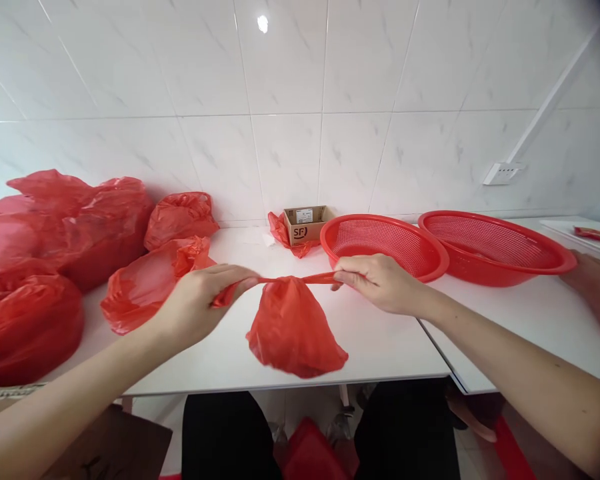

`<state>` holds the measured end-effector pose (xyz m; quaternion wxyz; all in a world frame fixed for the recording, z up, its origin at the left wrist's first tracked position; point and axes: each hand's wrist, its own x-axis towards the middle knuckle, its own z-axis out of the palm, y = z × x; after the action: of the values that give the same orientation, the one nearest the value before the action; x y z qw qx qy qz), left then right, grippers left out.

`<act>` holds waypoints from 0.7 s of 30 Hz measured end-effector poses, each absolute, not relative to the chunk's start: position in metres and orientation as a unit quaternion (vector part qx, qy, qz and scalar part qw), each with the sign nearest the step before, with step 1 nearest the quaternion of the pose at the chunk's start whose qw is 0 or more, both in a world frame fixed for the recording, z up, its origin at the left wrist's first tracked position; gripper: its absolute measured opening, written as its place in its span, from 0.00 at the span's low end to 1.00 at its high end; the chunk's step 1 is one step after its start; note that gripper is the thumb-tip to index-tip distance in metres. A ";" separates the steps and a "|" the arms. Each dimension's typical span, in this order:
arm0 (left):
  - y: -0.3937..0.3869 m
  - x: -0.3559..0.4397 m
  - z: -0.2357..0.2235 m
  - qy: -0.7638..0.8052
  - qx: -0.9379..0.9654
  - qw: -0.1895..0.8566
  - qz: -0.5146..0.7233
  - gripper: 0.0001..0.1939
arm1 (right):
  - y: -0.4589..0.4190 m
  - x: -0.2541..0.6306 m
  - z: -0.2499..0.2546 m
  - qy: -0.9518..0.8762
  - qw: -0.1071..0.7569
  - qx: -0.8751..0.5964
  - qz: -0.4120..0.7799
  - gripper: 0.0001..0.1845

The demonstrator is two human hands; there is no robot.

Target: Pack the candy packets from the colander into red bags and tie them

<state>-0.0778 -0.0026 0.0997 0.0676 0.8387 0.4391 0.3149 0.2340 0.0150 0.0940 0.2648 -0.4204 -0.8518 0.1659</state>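
A small red plastic bag (296,330) hangs between my hands, its top stretched out sideways into two twisted ends. My left hand (207,297) is closed around the left end, with a bit of red plastic showing under the fingers. Pinched in my right hand (377,280) is the other end. The bag's lower part is full and rounded, over the front part of the white table (225,363); I cannot tell whether it touches the surface. What is inside the bag is hidden by the red plastic.
Several larger red bags (95,220) crowd the left side. By the wall stands a small cardboard box (307,230) on red plastic. Two red mesh baskets, one nearer (380,230) and one farther right (500,263), sit behind my right hand. Another person's hand (593,283) touches the right basket.
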 end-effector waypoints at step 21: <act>-0.035 -0.058 0.060 0.349 0.889 0.231 0.185 0.13 | -0.005 0.160 0.118 -0.825 0.332 -0.246 0.385 0.16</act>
<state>-0.0582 -0.0346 0.0603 0.2308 0.8891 0.3493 0.1848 0.1596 -0.0052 0.1184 0.3322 -0.2465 -0.8249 0.3853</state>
